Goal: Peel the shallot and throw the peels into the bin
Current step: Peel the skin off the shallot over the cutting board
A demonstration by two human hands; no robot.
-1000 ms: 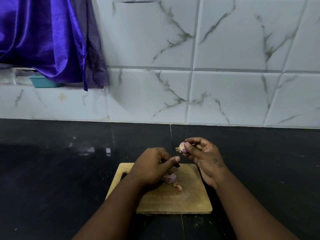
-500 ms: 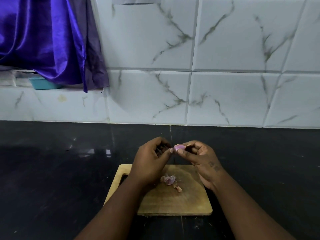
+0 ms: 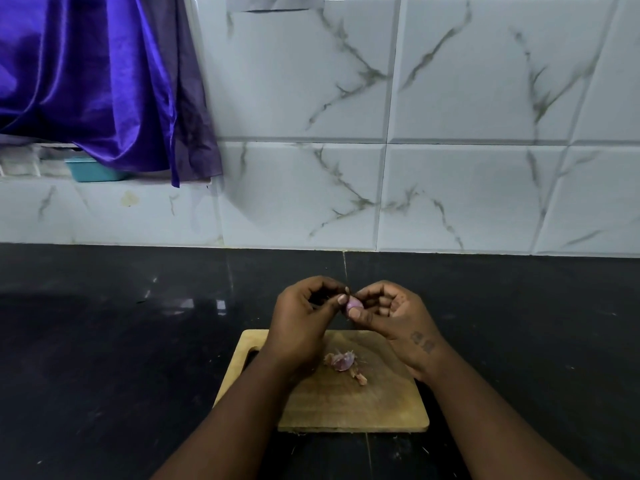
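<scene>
A small pinkish-purple shallot (image 3: 354, 304) is pinched between the thumb and fingers of my right hand (image 3: 391, 317), held above the far edge of a wooden cutting board (image 3: 367, 407). My left hand (image 3: 304, 317) meets it from the left, thumb tip touching the shallot's side. A little heap of purple peels (image 3: 341, 361) lies on the board below my hands, with a smaller scrap (image 3: 360, 377) beside it. No bin is in view.
The board rests on a black counter (image 3: 121, 341) against a white marbled tile wall (image 3: 450, 188). A purple satin cloth (image 3: 97, 81) hangs at the upper left over a ledge holding a teal tub (image 3: 91, 169).
My left hand rose from the board to meet my right hand at the shallot. The shallot turned in my right fingers, its root end no longer showing.
</scene>
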